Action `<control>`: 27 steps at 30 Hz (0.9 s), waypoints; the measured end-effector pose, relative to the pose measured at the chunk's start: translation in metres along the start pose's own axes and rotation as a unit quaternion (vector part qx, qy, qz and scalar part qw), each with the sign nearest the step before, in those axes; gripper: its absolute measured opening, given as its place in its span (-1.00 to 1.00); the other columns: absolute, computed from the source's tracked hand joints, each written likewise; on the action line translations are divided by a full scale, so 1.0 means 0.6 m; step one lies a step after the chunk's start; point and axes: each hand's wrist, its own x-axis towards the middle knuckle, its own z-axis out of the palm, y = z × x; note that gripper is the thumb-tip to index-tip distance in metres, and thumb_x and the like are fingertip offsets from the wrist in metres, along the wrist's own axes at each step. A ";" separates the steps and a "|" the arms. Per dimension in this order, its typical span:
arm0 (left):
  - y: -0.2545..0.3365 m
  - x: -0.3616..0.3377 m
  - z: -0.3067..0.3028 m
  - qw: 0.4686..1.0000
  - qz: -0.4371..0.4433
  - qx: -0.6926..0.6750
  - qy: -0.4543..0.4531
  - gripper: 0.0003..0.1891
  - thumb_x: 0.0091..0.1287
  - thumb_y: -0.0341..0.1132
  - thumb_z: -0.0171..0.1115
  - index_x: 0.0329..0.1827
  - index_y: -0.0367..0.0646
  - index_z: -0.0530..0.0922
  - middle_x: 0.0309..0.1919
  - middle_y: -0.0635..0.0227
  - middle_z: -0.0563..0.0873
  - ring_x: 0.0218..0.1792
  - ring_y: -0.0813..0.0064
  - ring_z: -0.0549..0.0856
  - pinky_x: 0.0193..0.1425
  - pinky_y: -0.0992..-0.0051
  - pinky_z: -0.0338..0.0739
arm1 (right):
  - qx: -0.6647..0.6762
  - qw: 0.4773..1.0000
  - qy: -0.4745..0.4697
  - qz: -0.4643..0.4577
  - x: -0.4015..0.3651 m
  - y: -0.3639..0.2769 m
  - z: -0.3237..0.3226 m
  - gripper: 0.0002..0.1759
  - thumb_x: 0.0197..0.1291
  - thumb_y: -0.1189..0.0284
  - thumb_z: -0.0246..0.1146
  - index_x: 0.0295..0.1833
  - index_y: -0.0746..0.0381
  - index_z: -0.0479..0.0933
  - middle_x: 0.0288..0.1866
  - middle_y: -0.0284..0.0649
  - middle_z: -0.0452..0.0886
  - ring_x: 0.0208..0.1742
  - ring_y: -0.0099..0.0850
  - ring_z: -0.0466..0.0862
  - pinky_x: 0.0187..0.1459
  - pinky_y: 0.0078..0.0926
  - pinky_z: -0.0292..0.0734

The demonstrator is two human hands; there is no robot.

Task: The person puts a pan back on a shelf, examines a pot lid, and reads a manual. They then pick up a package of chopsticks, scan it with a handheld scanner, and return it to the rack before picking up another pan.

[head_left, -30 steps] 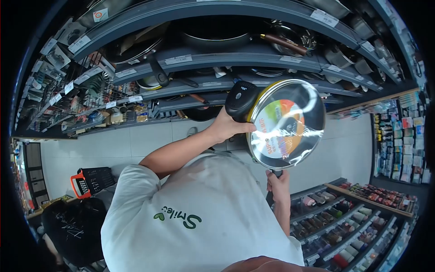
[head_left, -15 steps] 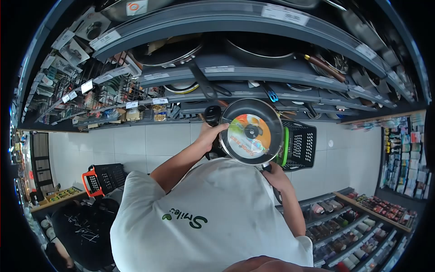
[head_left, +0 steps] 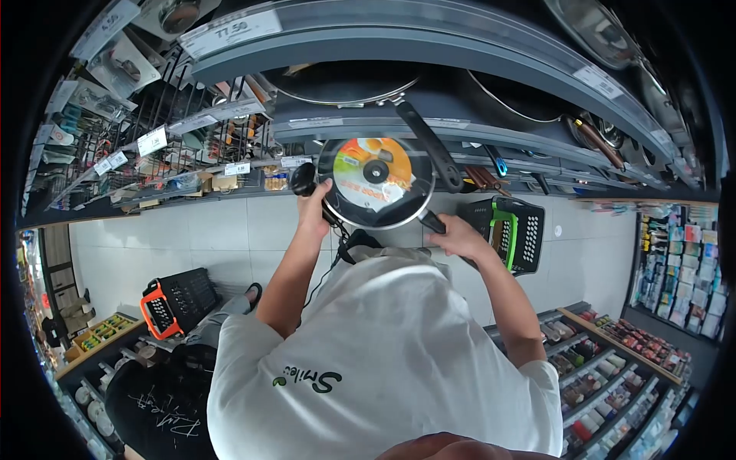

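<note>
I hold a frying pan (head_left: 376, 182) with a glass lid and an orange-green label up in front of the dark shelves. My right hand (head_left: 454, 234) grips its black handle at the lower right. My left hand (head_left: 314, 205) is at the pan's left rim, closed around a black handheld device (head_left: 303, 181) with a cable hanging from it. The pan sits just below a shelf edge (head_left: 360, 123) where other pans lie.
Grey shelves hold pans and lids, with price tags (head_left: 230, 29) along the edges. A green-and-black basket (head_left: 507, 234) stands on the floor to the right, an orange-and-black one (head_left: 165, 303) to the left. A person in black (head_left: 153, 399) crouches at lower left. Low shelves of bottles (head_left: 613, 368) are at right.
The pan has moved up and left, away from me and closer to the shelf. Both hands kept their hold and my arms stretched out.
</note>
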 end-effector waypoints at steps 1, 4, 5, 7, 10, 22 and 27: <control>0.007 0.018 -0.012 1.000 -0.012 -0.006 0.000 -0.63 0.21 -0.40 0.35 0.08 -0.23 0.52 -0.12 0.27 0.70 -0.15 0.37 0.72 -0.04 0.36 0.64 | -0.061 0.997 0.027 0.027 0.010 -0.008 0.001 -0.64 0.09 0.26 0.36 -0.15 0.33 0.56 -0.56 -0.23 0.57 -0.61 -0.47 0.60 -0.47 -0.42 0.50; 0.022 0.069 -0.020 0.999 0.006 -0.034 0.029 -0.64 0.15 -0.42 0.43 -0.02 -0.29 0.52 -0.17 0.22 0.67 -0.18 0.35 0.70 -0.09 0.36 0.62 | -0.162 0.982 0.079 0.055 0.046 -0.035 0.009 -0.60 0.06 0.13 0.33 -0.31 0.30 0.62 -0.49 -0.09 0.64 -0.49 -0.31 0.70 -0.30 -0.31 0.56; 0.033 0.081 -0.014 0.998 0.019 -0.045 0.031 -0.62 0.15 -0.42 0.44 0.00 -0.28 0.52 -0.16 0.24 0.67 -0.16 0.36 0.70 -0.08 0.36 0.61 | -0.189 0.975 0.115 0.031 0.065 -0.036 0.012 -0.61 0.07 0.14 0.32 -0.27 0.30 0.62 -0.48 -0.06 0.64 -0.45 -0.26 0.70 -0.28 -0.29 0.56; 0.048 0.113 -0.006 0.997 0.038 -0.064 0.023 -0.60 0.15 -0.43 0.44 0.04 -0.25 0.53 -0.12 0.30 0.67 -0.11 0.38 0.68 0.00 0.36 0.58 | -0.231 0.959 0.164 -0.019 0.099 -0.056 0.008 -0.62 0.07 0.16 0.31 -0.24 0.29 0.64 -0.49 -0.05 0.65 -0.40 -0.18 0.71 -0.26 -0.26 0.56; 0.065 0.175 -0.009 0.996 0.064 -0.051 0.018 -0.64 0.16 -0.44 0.41 0.03 -0.24 0.57 -0.09 0.31 0.68 -0.09 0.39 0.67 0.00 0.39 0.55 | -0.256 0.946 0.183 -0.083 0.154 -0.089 -0.007 -0.63 0.04 0.16 0.30 -0.24 0.28 0.66 -0.49 -0.04 0.65 -0.36 -0.11 0.71 -0.23 -0.22 0.56; 0.058 0.319 -0.027 0.994 0.091 0.054 0.037 -0.77 0.25 -0.42 0.30 -0.09 -0.28 0.49 -0.27 0.26 0.64 -0.35 0.44 0.62 -0.33 0.43 0.51 | -0.342 0.916 0.196 -0.067 0.286 -0.147 -0.034 -0.53 0.02 0.12 0.25 -0.12 0.30 0.62 -0.24 0.00 0.69 -0.12 -0.06 0.69 -0.06 -0.25 0.55; 0.044 0.326 -0.029 0.994 0.088 0.064 0.015 -0.75 0.29 -0.44 0.26 0.00 -0.22 0.50 -0.22 0.30 0.64 -0.27 0.45 0.62 -0.23 0.42 0.52 | -0.301 0.947 0.083 0.076 0.341 -0.118 -0.062 -0.44 0.13 0.01 0.18 0.02 0.26 0.61 -0.13 -0.05 0.69 -0.07 -0.24 0.69 0.08 -0.35 0.48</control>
